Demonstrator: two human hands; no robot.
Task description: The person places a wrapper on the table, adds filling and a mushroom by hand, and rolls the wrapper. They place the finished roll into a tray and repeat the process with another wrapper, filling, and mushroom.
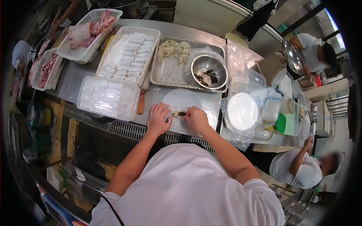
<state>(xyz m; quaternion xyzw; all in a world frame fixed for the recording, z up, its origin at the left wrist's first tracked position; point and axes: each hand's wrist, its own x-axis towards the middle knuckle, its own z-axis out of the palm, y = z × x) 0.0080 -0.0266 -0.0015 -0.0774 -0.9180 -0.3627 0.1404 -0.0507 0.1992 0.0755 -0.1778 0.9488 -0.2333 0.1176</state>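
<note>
Left hand [158, 118] and right hand [196, 118] sit fingers-down and curled on a small roll [180, 113], pinching its ends, so neither is open. It lies on a thin round wrapper [181, 98] at the front edge of the desk [75, 81]. Looks soft, damp and light to me, easy to tear, so I'd hold it at the ends with fingertips only. Steel top is crowded: a tray of finished rolls [129, 52], a pan of filling [173, 49], a metal bowl [208, 67], and a stack of wrappers [242, 111] on the right. Busy kitchen, other people work at the far right.
</note>
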